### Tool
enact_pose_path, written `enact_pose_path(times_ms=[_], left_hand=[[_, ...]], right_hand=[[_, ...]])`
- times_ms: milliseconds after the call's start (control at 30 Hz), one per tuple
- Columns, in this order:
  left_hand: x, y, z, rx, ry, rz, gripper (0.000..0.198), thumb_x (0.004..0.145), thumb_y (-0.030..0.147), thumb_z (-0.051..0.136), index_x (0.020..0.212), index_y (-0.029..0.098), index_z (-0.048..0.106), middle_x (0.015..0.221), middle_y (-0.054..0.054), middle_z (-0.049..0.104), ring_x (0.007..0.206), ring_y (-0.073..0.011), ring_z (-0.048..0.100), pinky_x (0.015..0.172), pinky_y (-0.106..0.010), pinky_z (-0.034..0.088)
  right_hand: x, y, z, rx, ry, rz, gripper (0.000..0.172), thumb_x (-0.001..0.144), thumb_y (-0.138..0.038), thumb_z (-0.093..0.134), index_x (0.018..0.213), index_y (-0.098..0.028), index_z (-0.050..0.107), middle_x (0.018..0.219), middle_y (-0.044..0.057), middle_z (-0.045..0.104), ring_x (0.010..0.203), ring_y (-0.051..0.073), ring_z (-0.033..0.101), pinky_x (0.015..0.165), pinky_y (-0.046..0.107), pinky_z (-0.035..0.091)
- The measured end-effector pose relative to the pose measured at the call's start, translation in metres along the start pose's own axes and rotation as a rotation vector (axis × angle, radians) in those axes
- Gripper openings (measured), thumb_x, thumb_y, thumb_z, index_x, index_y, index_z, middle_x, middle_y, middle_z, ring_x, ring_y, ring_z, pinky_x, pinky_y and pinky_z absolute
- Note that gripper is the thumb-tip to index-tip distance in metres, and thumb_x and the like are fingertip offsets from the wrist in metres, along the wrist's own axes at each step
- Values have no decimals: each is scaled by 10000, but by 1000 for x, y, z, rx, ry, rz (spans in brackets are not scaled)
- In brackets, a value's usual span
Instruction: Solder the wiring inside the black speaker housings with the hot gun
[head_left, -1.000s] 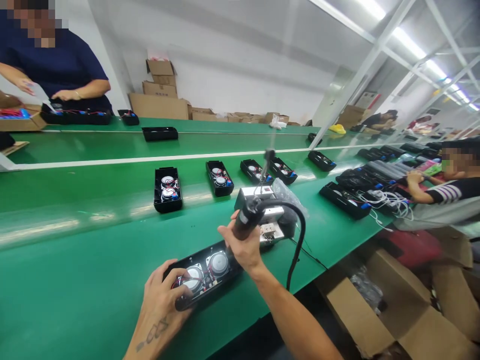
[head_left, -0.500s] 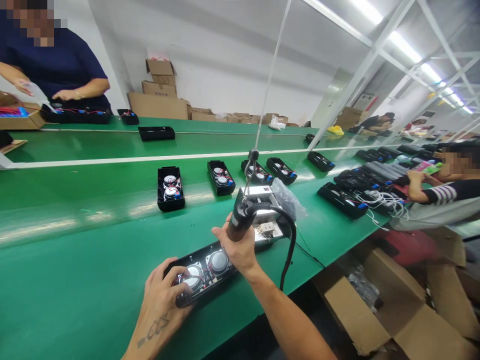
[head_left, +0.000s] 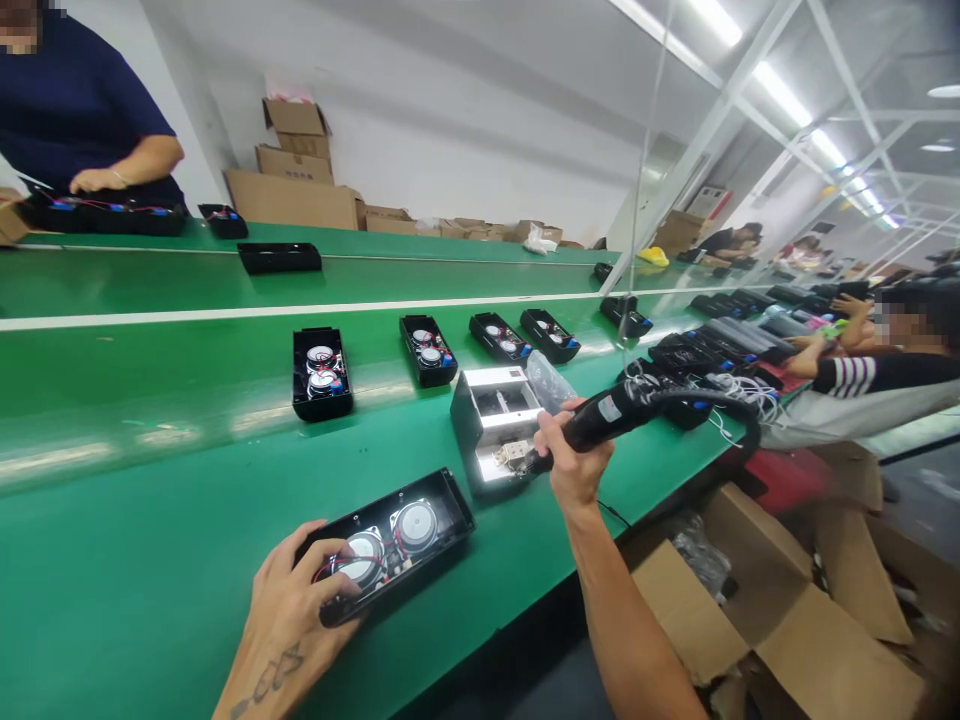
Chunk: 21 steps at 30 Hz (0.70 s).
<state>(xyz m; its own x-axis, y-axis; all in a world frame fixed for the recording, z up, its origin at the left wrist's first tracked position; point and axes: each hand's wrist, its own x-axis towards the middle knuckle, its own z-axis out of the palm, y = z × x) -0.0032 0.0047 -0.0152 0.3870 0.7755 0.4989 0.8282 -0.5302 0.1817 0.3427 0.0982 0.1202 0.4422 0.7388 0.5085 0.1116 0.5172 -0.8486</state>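
Note:
My left hand point(head_left: 304, 590) grips the near-left end of a black speaker housing point(head_left: 442, 515), which lies open side up on the green bench. Two round speaker drivers and thin red wires show inside it. My right hand point(head_left: 574, 460) is wrapped round a black electric screwdriver point(head_left: 600, 420), tilted so that its tip points left and down. The tip is at the front of a silver screw feeder box point(head_left: 489, 378), just beyond the housing's right end. A black cable and a hanging cord run from the screwdriver's rear end.
Several speaker housings point(head_left: 321, 375) stand in a row on the green conveyor point(head_left: 187, 400). Clear plastic wrap point(head_left: 550, 380) lies behind the feeder. Open cardboard boxes point(head_left: 757, 570) sit below the bench at right. Co-workers are at the far left and right.
The screwdriver has swung right, away from above the housing, and tilted from upright to nearly level, its tip now at the feeder. My left hand still holds the housing. The view has shifted slightly.

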Motion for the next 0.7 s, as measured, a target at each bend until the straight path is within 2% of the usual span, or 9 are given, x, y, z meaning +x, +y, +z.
enact_pose_path(times_ms=[133, 267, 333, 433, 533, 700], left_hand=[[-1, 3, -2, -30, -39, -25, 76, 701, 291, 814, 736, 338, 765, 1064, -26, 768, 1269, -400, 572, 960, -557, 509], [1, 4, -4, -26, -13, -24, 66, 709, 282, 794, 717, 334, 755, 1049, -31, 764, 1261, -411, 565, 950, -574, 507], [2, 5, -5, -20, -5, 0, 70, 704, 279, 794, 716, 335, 754, 1037, -29, 766, 1242, -406, 571, 929, -561, 514], [2, 6, -6, -12, -18, 2, 88, 702, 261, 798, 733, 335, 762, 1058, -30, 767, 1251, -405, 566, 940, -565, 511], [2, 4, -7, -7, -42, -5, 94, 711, 263, 810, 750, 337, 769, 1073, -28, 768, 1268, -401, 566, 950, -559, 515], [0, 1, -7, 13, -61, 32, 56, 752, 337, 825, 778, 354, 778, 1075, -16, 772, 1264, -395, 578, 926, -547, 523]], right_hand=[[-8, -9, 0, -32, -124, 30, 354, 866, -325, 827, 1101, -222, 583, 539, -118, 560, 433, 120, 485, 514, 306, 420], [-4, -10, 3, -2, 14, -62, 321, 867, -295, 817, 1052, -230, 562, 543, -121, 560, 433, 119, 505, 553, 319, 456], [-2, -7, 3, 9, 34, -52, 325, 851, -285, 826, 1003, -234, 543, 549, -120, 559, 433, 113, 508, 546, 312, 447], [-7, -9, 0, -3, -108, 39, 334, 834, -266, 842, 991, -236, 549, 551, -118, 558, 434, 106, 495, 507, 292, 415], [-26, -24, 2, 88, -278, 127, 316, 873, -258, 814, 1064, -249, 564, 542, -125, 520, 422, 102, 466, 469, 278, 399], [-71, -46, 26, 400, -330, 169, 292, 957, -232, 720, 1175, -292, 534, 599, -115, 494, 430, 88, 443, 455, 259, 414]])
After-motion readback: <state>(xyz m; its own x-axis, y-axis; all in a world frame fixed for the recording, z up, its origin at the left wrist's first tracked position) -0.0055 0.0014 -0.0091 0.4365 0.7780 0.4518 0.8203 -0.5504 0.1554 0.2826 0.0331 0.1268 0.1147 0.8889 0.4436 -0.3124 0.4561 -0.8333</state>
